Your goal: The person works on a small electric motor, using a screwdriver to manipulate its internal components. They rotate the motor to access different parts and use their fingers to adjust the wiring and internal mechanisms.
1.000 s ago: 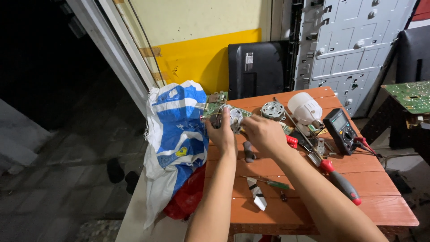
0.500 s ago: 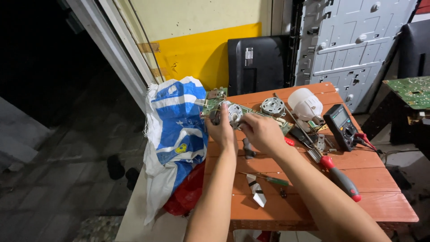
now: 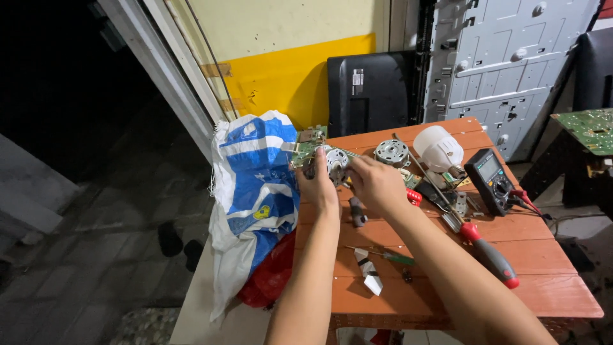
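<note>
I see my left hand (image 3: pixel 317 185) and right hand (image 3: pixel 375 185) clamped around a small, round, ribbed metal motor (image 3: pixel 334 164) above the red slatted table (image 3: pixel 511 255).

Bright overhead light on the table (image 3: pixel 447 300), dark unlit doorway at left, sharp focus, slight edge distortion

An electronics repair workshop: multimeter (image 3: pixel 492 181), screwdriver (image 3: pixel 486 250), circuit board (image 3: pixel 589 128), motors on a wooden table (image 3: pixel 543 255).

Two bare forearms, no sleeves, hands (image 3: pixel 348 182) without gloves
</note>
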